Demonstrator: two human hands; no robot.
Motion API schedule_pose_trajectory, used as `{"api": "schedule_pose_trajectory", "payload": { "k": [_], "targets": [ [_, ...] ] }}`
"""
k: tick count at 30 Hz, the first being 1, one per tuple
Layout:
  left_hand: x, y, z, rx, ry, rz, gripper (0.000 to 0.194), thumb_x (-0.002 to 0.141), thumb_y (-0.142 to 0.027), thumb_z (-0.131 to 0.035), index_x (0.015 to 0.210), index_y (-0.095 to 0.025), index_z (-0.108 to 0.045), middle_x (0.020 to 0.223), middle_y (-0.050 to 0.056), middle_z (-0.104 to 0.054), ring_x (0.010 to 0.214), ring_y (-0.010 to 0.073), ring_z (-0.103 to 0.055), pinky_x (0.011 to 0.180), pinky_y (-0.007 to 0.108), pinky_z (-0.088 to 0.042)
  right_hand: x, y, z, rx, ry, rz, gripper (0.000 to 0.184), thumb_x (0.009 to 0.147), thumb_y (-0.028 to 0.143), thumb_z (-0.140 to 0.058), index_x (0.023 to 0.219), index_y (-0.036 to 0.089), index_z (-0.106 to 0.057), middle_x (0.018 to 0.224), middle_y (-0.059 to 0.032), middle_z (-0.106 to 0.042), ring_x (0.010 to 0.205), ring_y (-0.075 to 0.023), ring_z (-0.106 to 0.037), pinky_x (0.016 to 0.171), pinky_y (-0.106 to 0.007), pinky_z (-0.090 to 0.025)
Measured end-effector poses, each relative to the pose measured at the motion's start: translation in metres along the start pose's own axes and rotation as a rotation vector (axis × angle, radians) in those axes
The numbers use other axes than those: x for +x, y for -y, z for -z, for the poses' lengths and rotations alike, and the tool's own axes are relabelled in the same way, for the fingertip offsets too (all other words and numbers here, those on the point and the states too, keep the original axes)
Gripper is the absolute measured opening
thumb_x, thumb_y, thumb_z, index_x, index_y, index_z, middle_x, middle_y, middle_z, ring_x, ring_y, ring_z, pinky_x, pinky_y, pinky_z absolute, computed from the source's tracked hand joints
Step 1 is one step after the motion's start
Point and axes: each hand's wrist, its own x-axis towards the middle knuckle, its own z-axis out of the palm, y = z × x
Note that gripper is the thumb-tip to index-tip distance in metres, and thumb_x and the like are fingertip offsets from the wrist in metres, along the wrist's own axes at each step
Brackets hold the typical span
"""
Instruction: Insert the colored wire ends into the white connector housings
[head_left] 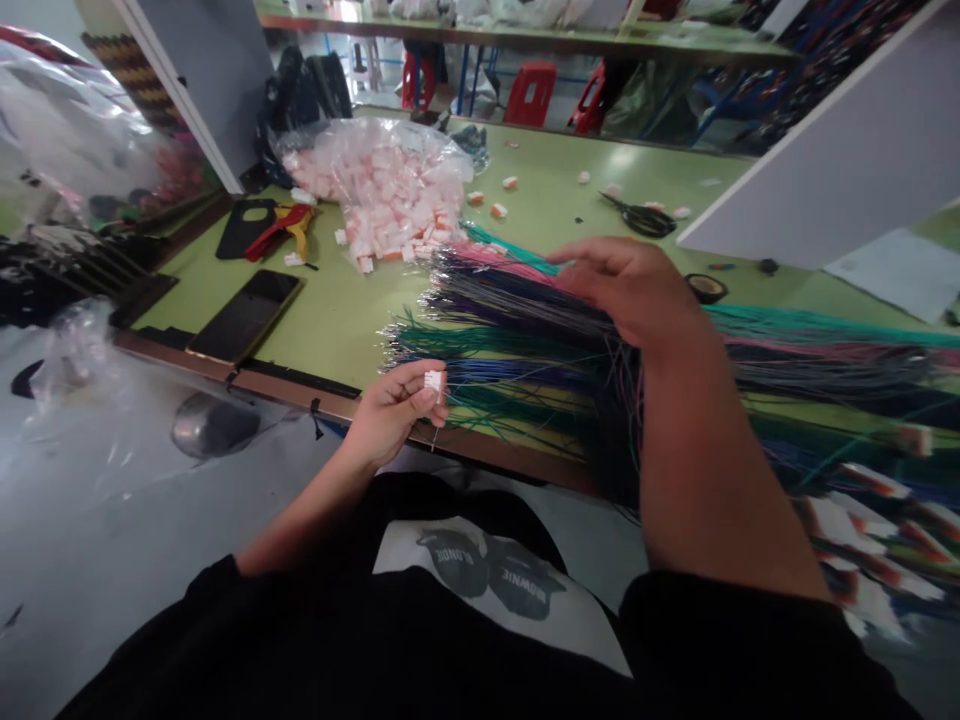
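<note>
My left hand (pixel 394 408) is closed in a pinch on a small white plastic connector (pixel 433 381), held just above the near edge of the green table (pixel 337 320). My right hand (pixel 626 285) reaches over a wide fan of coloured wires (pixel 510 340) lying across the table, its fingers curled down onto the pink and grey strands. I cannot make out whether it grips any single wire. The wires run off to the right in teal, pink, black, blue and green bands.
A clear bag of white and orange connectors (pixel 386 190) sits at the back of the table, with loose ones scattered nearby. A dark phone (pixel 246 313) lies at the left edge. Scissors (pixel 641 218) lie far right, a red and yellow tool (pixel 289 228) far left.
</note>
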Motion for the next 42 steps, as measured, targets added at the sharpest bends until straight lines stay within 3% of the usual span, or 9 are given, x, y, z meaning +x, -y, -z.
{"api": "schedule_pose_trajectory", "payload": {
  "k": [3,6,9,12,20,32,42],
  "targets": [
    [0.003,0.003,0.004,-0.015,0.054,-0.030,0.039,0.065,-0.034,-0.086,0.096,-0.016,-0.070,0.068,-0.003,-0.068,0.057,0.0089,-0.065,0.055,0.020,-0.053,-0.015,0.018,-0.017,0.188,0.368,0.001,0.036,0.070,0.043,-0.070,0.097,0.020,-0.073,0.069,0.0021,-0.059,0.064,-0.0109,-0.050,0.064,-0.027,-0.041],
    [0.005,0.007,0.007,-0.022,0.098,-0.066,0.035,0.070,-0.032,-0.083,0.098,-0.018,-0.068,0.074,-0.003,-0.068,0.061,0.0087,-0.066,0.059,0.021,-0.054,-0.024,0.022,-0.027,0.196,0.492,-0.049,0.034,0.072,0.044,-0.068,0.099,0.024,-0.072,0.070,0.0018,-0.063,0.063,-0.0125,-0.053,0.062,-0.028,-0.043],
    [0.006,0.009,0.010,-0.021,0.112,-0.077,0.035,0.072,-0.032,-0.082,0.100,-0.019,-0.067,0.076,-0.003,-0.068,0.063,0.0088,-0.066,0.060,0.021,-0.054,-0.032,0.025,-0.036,0.153,0.450,-0.025,0.021,0.073,0.039,-0.067,0.088,0.025,-0.072,0.073,0.0007,-0.067,0.066,-0.0142,-0.058,0.064,-0.029,-0.045],
    [0.007,0.009,0.011,-0.007,0.124,-0.076,0.036,0.073,-0.032,-0.081,0.102,-0.019,-0.065,0.076,-0.002,-0.068,0.064,0.0095,-0.066,0.062,0.022,-0.054,-0.043,0.032,-0.047,0.077,0.389,0.086,0.011,0.074,0.033,-0.066,0.077,0.024,-0.070,0.073,0.0010,-0.068,0.066,-0.0140,-0.059,0.064,-0.028,-0.044],
    [0.006,0.009,0.011,-0.002,0.128,-0.065,0.036,0.074,-0.033,-0.080,0.102,-0.018,-0.063,0.074,-0.003,-0.067,0.065,0.0100,-0.066,0.063,0.023,-0.055,-0.066,0.039,-0.069,-0.042,0.274,0.302,0.011,0.075,0.017,-0.054,0.067,0.021,-0.060,0.066,0.0014,-0.063,0.059,-0.0105,-0.052,0.059,-0.024,-0.038],
    [0.005,0.007,0.009,0.002,0.114,-0.063,0.034,0.073,-0.032,-0.081,0.099,-0.018,-0.064,0.073,-0.004,-0.067,0.064,0.0088,-0.066,0.061,0.020,-0.054,-0.073,0.038,-0.074,-0.200,0.159,0.386,0.013,0.075,0.014,-0.050,0.066,0.021,-0.056,0.065,0.0007,-0.059,0.060,-0.0117,-0.052,0.059,-0.024,-0.037],
    [0.005,0.006,0.009,0.011,0.108,-0.035,0.037,0.071,-0.034,-0.082,0.099,-0.018,-0.065,0.070,-0.003,-0.068,0.062,0.0100,-0.066,0.060,0.022,-0.054,-0.078,0.038,-0.078,-0.242,0.175,0.414,0.014,0.075,0.013,-0.047,0.065,0.022,-0.053,0.066,-0.0001,-0.061,0.065,-0.0134,-0.054,0.063,-0.025,-0.038]
  ]
}}
